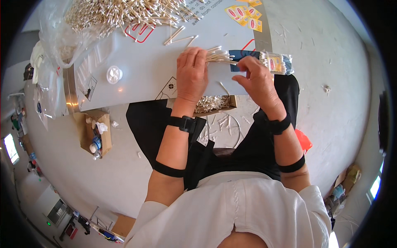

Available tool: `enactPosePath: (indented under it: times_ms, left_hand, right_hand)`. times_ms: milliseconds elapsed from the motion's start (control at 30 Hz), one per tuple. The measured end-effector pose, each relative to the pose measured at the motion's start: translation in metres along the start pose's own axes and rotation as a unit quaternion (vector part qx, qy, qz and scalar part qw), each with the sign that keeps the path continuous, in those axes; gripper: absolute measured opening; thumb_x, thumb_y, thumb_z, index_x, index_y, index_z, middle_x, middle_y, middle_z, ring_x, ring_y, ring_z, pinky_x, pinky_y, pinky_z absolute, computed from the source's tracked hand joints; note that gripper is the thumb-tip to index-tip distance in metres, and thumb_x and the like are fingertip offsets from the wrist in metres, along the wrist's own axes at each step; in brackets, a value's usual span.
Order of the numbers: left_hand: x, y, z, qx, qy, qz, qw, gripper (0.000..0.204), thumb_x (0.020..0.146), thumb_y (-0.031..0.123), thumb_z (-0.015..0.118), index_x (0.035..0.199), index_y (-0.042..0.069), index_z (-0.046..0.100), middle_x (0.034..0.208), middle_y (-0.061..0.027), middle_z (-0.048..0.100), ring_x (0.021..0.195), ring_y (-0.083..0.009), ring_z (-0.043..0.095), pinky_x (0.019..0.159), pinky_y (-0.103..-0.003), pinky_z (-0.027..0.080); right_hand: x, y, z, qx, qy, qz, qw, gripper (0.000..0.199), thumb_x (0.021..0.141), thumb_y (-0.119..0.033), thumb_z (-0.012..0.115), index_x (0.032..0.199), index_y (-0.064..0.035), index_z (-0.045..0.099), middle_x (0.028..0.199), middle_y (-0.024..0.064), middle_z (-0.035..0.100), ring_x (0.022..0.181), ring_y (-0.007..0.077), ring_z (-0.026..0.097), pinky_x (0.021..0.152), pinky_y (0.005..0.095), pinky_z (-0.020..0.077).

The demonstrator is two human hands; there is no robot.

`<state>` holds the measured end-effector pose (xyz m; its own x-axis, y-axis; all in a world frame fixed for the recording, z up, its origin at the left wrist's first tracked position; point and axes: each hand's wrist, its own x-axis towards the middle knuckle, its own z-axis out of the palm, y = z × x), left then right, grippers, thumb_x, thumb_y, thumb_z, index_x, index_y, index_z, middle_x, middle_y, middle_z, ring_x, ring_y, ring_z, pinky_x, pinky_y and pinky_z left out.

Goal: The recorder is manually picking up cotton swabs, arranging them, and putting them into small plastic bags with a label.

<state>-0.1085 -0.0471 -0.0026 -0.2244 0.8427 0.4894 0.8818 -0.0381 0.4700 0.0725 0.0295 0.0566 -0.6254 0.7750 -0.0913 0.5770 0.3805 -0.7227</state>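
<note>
My left hand (192,74) is closed around a bundle of cotton swabs (219,55) over the table. The swabs' white tips point right, out of its fingers. Just beyond those tips hovers my right hand (258,80), thumb and forefinger apart, with nothing visible between them. Its other fingers are curled and partly hidden. Behind it a dark blue piece (238,54) lies flat; I cannot tell what it is. A clear pack of cotton swabs (285,64) with a yellow label sits at the table's right edge, partly over it.
A big heap of loose swabs (111,16) covers the table's far left, beside clear plastic bags (53,45). A small round tub (114,75) stands at left. Yellow labels (244,16) lie far right. Below the table are a box of swabs (213,104) and a carton of litter (94,132).
</note>
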Motion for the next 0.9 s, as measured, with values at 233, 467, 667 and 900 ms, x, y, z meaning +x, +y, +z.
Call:
enactPosePath:
  times_ms: [233,467,667,900]
  left_hand:
    - [0.01,-0.001,-0.012,0.014,0.02,-0.078,0.997,0.051,0.072,0.017,0.067,0.12,0.005,0.054,0.125,-0.0088,0.052,0.117,-0.0315,0.043,0.098,-0.046,0.032]
    - [0.03,-0.022,-0.01,0.108,-0.042,-0.054,0.992,0.04,0.078,0.019,0.064,0.116,0.007,0.058,0.118,-0.0059,0.056,0.112,-0.0281,0.045,0.094,-0.045,0.034]
    - [0.016,0.009,0.001,0.072,-0.122,0.001,0.99,0.041,0.078,0.019,0.065,0.116,0.006,0.058,0.116,-0.0082,0.054,0.111,-0.0292,0.047,0.098,-0.046,0.033]
    - [0.002,0.025,-0.001,0.107,-0.138,-0.047,0.983,0.069,0.084,0.032,0.063,0.138,0.0,0.036,0.144,-0.0161,0.037,0.137,-0.0332,0.029,0.112,-0.052,0.017]
  right_hand:
    - [0.002,0.008,0.019,-0.072,0.093,-0.004,0.993,0.053,0.065,-0.009,0.079,0.11,-0.0004,0.053,0.104,0.0174,0.053,0.096,0.0375,0.057,0.079,0.0422,0.0492]
    - [0.022,0.014,0.029,-0.037,0.085,-0.08,0.992,0.033,0.07,-0.006,0.072,0.098,-0.0017,0.056,0.094,0.0171,0.055,0.088,0.037,0.059,0.073,0.0417,0.0499]
    - [0.04,0.015,0.037,-0.049,0.071,-0.14,0.986,0.019,0.072,-0.006,0.069,0.087,-0.0029,0.058,0.085,0.0134,0.057,0.08,0.0354,0.06,0.068,0.041,0.0502]
    - [0.023,0.015,0.039,0.105,0.171,-0.021,0.98,0.017,0.07,-0.007,0.07,0.082,-0.0042,0.059,0.083,0.0118,0.057,0.073,0.0332,0.061,0.064,0.0403,0.0499]
